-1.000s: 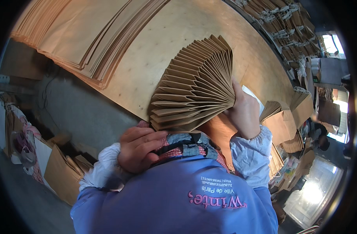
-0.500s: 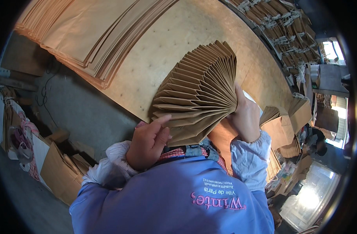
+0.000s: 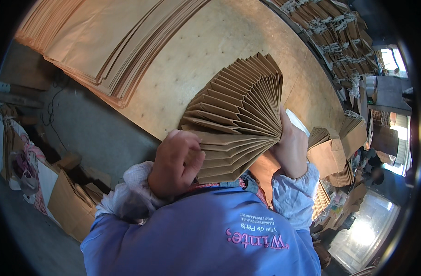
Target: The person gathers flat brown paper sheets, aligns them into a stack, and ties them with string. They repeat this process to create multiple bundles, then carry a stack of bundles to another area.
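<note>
A fanned stack of folded brown paper bags (image 3: 238,110) spreads out in front of my body, its pleats opening to the left. My right hand (image 3: 291,142) grips the stack at its narrow gathered end on the right, the thumb hidden from sight. At the lower left edge of the fan, my left hand (image 3: 176,158) is closed, its bent fingers and thumb against the bags' edges. Part of what lies between those fingers is hidden.
A wooden table (image 3: 173,87) carries a large pile of flat brown paper sheets (image 3: 95,41) at the far left. Brown paper bundles (image 3: 328,149) stand on the right, and string-tied bundles (image 3: 330,32) at the far right. An opened carton (image 3: 68,198) sits lower left.
The fan has shifted slightly down and right, and more folds now spread across its lower part. My left hand's extended finger has curled in at the bags' edges. My right hand keeps its grip.
</note>
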